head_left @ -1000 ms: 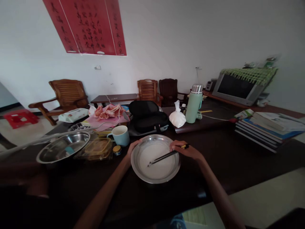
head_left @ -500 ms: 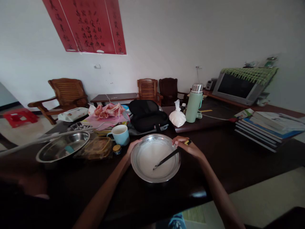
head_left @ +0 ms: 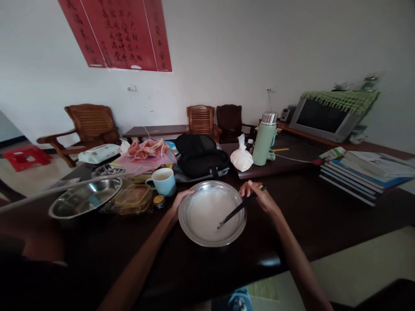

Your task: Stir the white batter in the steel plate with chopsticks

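Observation:
A shallow steel bowl (head_left: pixel 184 231) stands on the dark table with a white, milky mixture (head_left: pixel 202 216) in it. At its left rim, my left hand (head_left: pixel 182 199) grips the edge, thumb over the rim. My right hand (head_left: pixel 257 195), just beyond the right rim, is closed around black chopsticks (head_left: pixel 238 209) with yellow upper ends. They slant down to the left, their tips coated and at the mixture's surface. Whether the tips dip under it I cannot tell.
Left of the bowl are a small jar (head_left: pixel 159 201), a light-blue mug (head_left: pixel 164 183), plastic food boxes (head_left: pixel 134 198) and a larger steel basin (head_left: pixel 55 211). Behind stand a black bag (head_left: pixel 201 157), a tied bag of white powder (head_left: pixel 241 160) and a green thermos (head_left: pixel 264 142). Books (head_left: pixel 356 179) are stacked right.
My right hand has shifted slightly right and down, away from the rim, and turned. The chopstick tips have moved right and a little up across the mixture. My left hand stays on the rim.

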`<state>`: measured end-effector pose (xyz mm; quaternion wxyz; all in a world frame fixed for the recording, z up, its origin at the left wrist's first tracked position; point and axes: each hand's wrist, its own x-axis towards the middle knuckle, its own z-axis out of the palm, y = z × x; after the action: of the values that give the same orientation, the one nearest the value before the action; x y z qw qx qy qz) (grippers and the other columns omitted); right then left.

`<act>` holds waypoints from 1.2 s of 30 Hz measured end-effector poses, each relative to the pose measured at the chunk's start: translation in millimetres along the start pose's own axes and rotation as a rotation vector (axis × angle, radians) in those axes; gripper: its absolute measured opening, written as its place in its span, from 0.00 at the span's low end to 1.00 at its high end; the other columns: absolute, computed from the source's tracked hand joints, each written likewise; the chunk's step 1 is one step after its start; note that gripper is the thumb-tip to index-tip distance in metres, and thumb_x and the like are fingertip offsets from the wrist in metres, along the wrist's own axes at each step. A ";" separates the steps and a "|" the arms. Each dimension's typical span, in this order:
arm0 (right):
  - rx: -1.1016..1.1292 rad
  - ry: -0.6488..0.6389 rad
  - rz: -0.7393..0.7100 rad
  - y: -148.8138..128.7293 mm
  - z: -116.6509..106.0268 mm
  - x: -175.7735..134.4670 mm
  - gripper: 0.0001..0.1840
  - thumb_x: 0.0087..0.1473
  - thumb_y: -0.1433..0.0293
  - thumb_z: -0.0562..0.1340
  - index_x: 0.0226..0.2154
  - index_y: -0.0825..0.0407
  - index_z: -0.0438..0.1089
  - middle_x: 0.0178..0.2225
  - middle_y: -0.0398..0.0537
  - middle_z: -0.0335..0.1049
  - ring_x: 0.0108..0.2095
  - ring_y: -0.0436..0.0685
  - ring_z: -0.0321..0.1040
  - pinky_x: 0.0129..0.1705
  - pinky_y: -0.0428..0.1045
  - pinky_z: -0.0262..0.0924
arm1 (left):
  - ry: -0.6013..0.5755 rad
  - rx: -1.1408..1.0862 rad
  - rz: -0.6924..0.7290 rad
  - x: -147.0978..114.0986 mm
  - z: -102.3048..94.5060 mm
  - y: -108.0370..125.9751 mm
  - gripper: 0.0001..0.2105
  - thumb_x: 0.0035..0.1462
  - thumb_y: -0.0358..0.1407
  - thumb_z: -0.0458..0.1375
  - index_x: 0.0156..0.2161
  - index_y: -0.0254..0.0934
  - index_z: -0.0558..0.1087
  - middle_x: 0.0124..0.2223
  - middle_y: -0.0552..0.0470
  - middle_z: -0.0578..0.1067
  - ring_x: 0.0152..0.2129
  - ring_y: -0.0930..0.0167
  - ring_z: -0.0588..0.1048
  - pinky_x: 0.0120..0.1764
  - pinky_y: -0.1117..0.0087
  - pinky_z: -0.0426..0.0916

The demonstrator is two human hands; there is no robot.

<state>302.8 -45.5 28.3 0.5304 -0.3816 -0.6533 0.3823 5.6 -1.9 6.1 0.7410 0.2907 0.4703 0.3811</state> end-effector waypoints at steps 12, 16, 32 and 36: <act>-0.249 0.258 0.000 1.9 -18.1 0.9 0.26 0.58 0.52 0.54 0.16 0.49 0.63 0.22 0.46 0.65 0.28 0.57 0.63 0.36 0.51 0.58 | -0.011 0.005 0.074 6.9 -3.3 -1.7 0.06 0.47 0.35 0.62 0.25 0.33 0.77 0.21 0.49 0.77 0.19 0.67 0.72 0.30 0.67 0.66; -0.169 0.022 0.066 -2.0 -16.3 -1.7 0.28 0.58 0.50 0.53 0.16 0.50 0.64 0.20 0.45 0.64 0.27 0.56 0.62 0.34 0.50 0.57 | 0.015 -0.003 0.067 6.3 -2.6 -1.3 0.06 0.48 0.34 0.61 0.25 0.32 0.77 0.21 0.50 0.76 0.18 0.69 0.71 0.30 0.68 0.65; -0.267 -0.283 0.175 -17.8 -35.6 -10.3 0.19 0.51 0.55 0.64 0.21 0.52 0.70 0.18 0.41 0.66 0.21 0.52 0.63 0.26 0.47 0.55 | 0.006 -0.028 0.111 2.9 1.3 -1.2 0.08 0.51 0.33 0.60 0.24 0.32 0.76 0.20 0.53 0.76 0.18 0.69 0.71 0.29 0.70 0.65; -0.112 -0.320 0.202 -11.4 -9.3 -6.6 0.15 0.46 0.57 0.68 0.26 0.52 0.71 0.23 0.41 0.69 0.23 0.52 0.66 0.28 0.47 0.58 | -0.016 -0.026 0.095 4.7 0.2 -1.5 0.09 0.52 0.33 0.58 0.24 0.32 0.77 0.21 0.51 0.76 0.18 0.69 0.72 0.28 0.70 0.65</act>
<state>311.8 -55.3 37.4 0.3567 -0.4086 -0.7080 0.4522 7.5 1.2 2.8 0.7295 0.3064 0.4450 0.4195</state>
